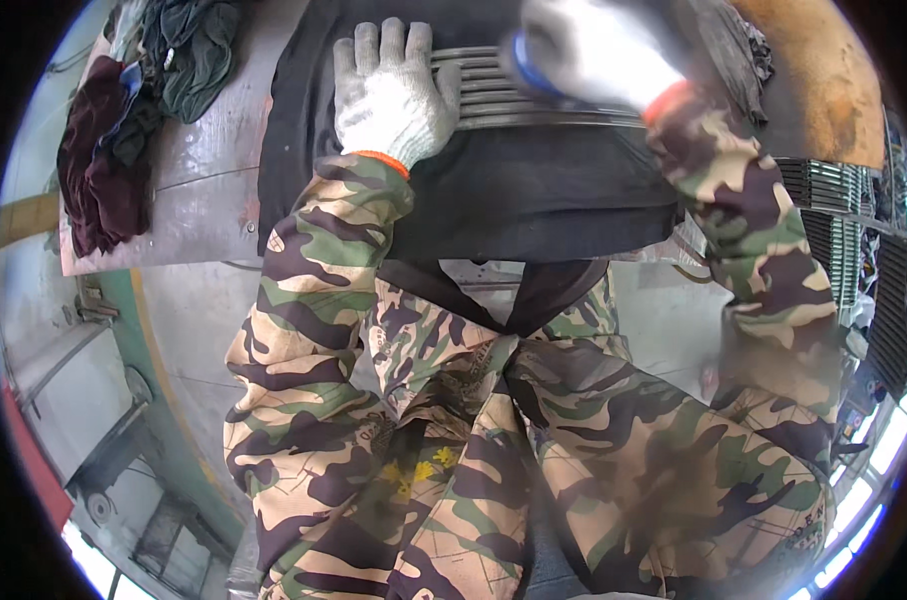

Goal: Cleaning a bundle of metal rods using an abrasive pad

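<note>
In the upper middle of the frame, the left hand point(389, 90), in a white knit glove with an orange cuff, lies flat with fingers point(394, 45) spread on a bundle of thin grey metal rods point(494, 95). The rods lie across a black cloth point(534, 195) covering the grey metal surface point(199, 175). The right hand point(594, 50), also gloved, is blurred at the upper right over the same rods; whether its fingers grip anything I cannot tell. A heap of dark red and green rags point(124, 130) sits at the upper left.
</note>
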`<state>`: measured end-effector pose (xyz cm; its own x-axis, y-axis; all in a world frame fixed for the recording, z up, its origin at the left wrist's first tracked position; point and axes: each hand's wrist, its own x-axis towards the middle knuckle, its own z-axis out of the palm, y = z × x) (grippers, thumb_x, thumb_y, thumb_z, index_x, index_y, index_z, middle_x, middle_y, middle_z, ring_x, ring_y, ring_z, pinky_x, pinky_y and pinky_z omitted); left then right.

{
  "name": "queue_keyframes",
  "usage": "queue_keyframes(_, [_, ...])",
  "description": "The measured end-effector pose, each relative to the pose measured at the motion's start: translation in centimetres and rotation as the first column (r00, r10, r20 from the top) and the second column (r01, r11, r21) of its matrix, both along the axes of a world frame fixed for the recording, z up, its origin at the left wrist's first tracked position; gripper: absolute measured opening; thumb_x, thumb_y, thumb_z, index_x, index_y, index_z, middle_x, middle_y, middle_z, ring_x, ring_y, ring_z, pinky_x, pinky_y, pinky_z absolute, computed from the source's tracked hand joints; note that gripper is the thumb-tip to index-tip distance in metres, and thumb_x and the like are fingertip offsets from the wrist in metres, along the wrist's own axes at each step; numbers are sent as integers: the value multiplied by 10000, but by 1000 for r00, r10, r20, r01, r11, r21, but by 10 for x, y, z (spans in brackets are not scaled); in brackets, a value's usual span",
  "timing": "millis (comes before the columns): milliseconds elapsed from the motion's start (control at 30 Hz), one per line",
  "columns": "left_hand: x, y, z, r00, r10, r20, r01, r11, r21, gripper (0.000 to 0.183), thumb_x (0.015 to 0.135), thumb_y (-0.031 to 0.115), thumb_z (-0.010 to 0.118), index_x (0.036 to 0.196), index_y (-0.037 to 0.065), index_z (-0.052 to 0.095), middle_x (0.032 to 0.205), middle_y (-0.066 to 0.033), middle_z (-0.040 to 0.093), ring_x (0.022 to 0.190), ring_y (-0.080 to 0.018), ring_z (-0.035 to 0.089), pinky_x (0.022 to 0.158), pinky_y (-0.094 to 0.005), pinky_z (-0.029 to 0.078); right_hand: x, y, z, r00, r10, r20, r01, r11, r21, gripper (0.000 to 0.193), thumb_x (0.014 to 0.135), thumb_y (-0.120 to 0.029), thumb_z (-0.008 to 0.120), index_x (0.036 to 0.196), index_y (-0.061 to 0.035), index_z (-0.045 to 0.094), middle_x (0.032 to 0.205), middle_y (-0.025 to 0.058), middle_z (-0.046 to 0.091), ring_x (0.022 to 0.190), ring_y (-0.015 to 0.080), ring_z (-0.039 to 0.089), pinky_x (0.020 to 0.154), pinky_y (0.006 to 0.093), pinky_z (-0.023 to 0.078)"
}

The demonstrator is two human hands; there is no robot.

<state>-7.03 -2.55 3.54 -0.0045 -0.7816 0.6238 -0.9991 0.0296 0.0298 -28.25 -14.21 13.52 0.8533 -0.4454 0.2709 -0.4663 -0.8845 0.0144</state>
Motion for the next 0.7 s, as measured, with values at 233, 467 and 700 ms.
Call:
queue_keyframes(233, [-11, 19, 26, 996, 77, -42, -69, 983, 168, 459, 927, 327, 695, 1302, 65, 666, 1229, -147, 657, 1193, -375, 587, 1057, -518, 445, -20, 16, -10, 996, -47, -72, 48, 999, 9, 200, 963, -244, 622, 1118, -147, 702, 1063, 141, 683, 1025, 365, 714, 877, 524, 615])
queue_keyframes(467, [-26, -10, 16, 998, 45, -53, -34, 979, 200, 488, 960, 347, 664, 1350, 54, 667, 1303, -165, 657, 1264, -396, 571, 1112, -530, 422, -30, -27, 4, 923, -318, -216, 336, 940, 51, 263, 980, -262, 615, 1181, -134, 729, 1142, 163, 717, 1082, 364, 726, 927, 529, 612])
queue_keyframes(700, [-23, -8, 17, 994, 32, -102, -2, 958, 285, 531, 994, 351, 636, 1436, 58, 626, 1429, -191, 625, 1368, -436, 533, 1183, -545, 384, -74, -34, -7, 977, -175, -121, 175, 984, -5, 237, 985, -266, 604, 1138, -131, 724, 1056, 181, 699, 1043, 385, 718, 894, 538, 602])
